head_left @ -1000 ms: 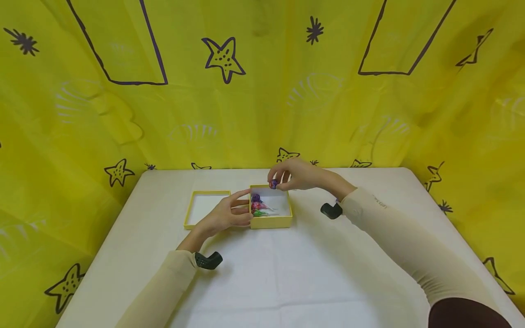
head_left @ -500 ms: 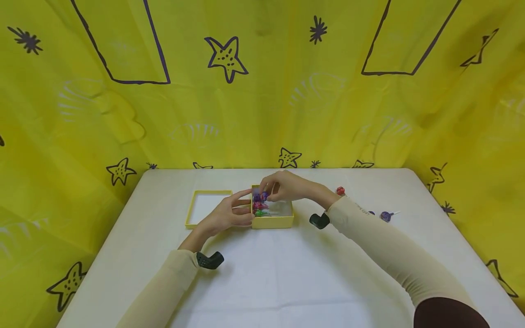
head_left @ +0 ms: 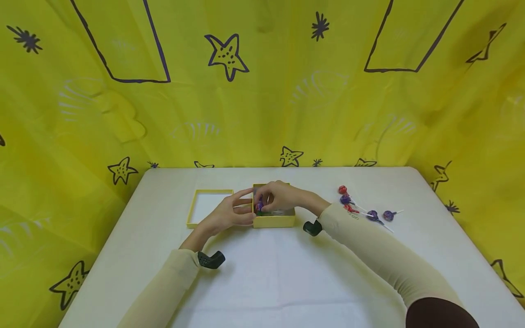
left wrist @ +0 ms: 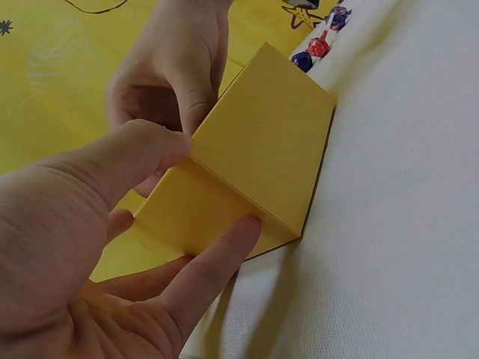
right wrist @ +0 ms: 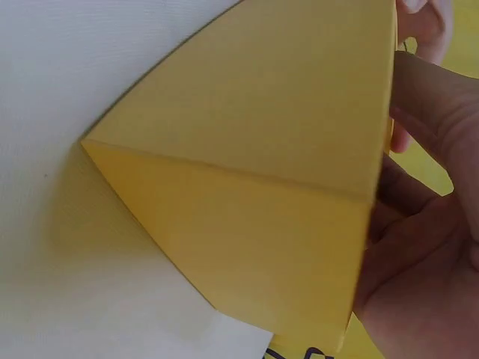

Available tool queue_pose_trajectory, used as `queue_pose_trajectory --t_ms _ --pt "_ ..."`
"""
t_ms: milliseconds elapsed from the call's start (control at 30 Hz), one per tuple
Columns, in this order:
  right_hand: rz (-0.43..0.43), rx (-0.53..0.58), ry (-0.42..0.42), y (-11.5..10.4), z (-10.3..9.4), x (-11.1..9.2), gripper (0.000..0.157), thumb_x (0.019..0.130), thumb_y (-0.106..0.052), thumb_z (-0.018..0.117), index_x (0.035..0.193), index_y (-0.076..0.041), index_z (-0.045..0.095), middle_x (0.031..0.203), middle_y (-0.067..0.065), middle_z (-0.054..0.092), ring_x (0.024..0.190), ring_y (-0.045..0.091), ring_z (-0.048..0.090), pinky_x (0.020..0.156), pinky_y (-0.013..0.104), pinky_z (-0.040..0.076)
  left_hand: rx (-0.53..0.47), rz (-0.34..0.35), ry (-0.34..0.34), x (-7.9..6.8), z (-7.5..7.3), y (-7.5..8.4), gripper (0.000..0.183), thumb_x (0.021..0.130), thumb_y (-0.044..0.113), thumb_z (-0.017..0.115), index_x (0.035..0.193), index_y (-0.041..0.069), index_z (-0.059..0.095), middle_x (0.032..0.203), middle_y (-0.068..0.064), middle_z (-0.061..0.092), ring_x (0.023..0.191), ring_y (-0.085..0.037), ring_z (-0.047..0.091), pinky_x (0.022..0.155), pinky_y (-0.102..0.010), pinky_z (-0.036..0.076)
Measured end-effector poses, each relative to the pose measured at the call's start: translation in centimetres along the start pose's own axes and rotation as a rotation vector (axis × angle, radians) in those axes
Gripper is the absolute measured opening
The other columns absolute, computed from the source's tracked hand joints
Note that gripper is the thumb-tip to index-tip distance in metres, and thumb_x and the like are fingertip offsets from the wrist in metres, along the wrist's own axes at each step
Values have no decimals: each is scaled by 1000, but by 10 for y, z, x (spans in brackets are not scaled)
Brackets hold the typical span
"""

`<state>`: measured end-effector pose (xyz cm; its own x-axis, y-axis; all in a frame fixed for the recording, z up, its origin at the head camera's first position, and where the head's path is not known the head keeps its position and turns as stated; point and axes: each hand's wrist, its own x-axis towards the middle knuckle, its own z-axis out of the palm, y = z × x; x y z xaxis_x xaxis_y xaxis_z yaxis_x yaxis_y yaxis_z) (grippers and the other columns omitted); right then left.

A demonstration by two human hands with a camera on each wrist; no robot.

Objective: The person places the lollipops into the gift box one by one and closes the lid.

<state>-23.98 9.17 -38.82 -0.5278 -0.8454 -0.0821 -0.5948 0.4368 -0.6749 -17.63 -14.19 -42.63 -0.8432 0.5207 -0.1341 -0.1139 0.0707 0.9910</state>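
Note:
A yellow box (head_left: 274, 222) with a white inside stands on the table. My left hand (head_left: 223, 214) is at its left wall, fingers spread. In the left wrist view the thumb touches the upper edge and a straight finger (left wrist: 224, 250) presses the wall of the box (left wrist: 262, 127). My right hand (head_left: 280, 195) reaches down inside, pinching a purple lollipop (head_left: 259, 205) near the left wall. The right hand covers most of the other lollipops in there. In the right wrist view the walls hide its fingertips.
Left of the box lies its yellow-rimmed lid (head_left: 190, 214), white inside up. Several loose lollipops, among them a red one (head_left: 342, 189) and a purple one (head_left: 388, 215), lie to the right beside the right sleeve (head_left: 369, 241). A yellow patterned curtain (head_left: 262, 114) hangs behind.
My right hand has come down from above the far edge into the left part of the box with the lollipop. The loose lollipops on the right have come into view. The left hand stays put.

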Motion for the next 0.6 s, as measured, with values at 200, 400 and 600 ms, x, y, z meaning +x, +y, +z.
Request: queue_pose_trajectory --t_ms 200,400,600 --pt "9 -12 6 2 6 2 17 93 -7 76 107 -13 70 93 -3 69 87 12 65 79 24 58 6 0 0 0 1 0 86 92 -3 74 163 18 29 156 -27 39 140 -43 47 94 -47 59" --pt "10 8 -1 4 9 2 16 91 -6 78 104 -12 70 92 -3 67 85 12 63 79 23 58 6 3 -3 1 1 -1 85 93 -4 73 163 17 29 156 -26 39 140 -42 46 95 -46 59" --pt "-12 24 -14 2 10 1 15 90 -2 77 102 -9 71 92 -2 68 86 16 64 78 25 59 25 -2 6 1 1 -1 86 93 -3 73 163 17 28 159 -23 37 140 -41 47 95 -44 59"
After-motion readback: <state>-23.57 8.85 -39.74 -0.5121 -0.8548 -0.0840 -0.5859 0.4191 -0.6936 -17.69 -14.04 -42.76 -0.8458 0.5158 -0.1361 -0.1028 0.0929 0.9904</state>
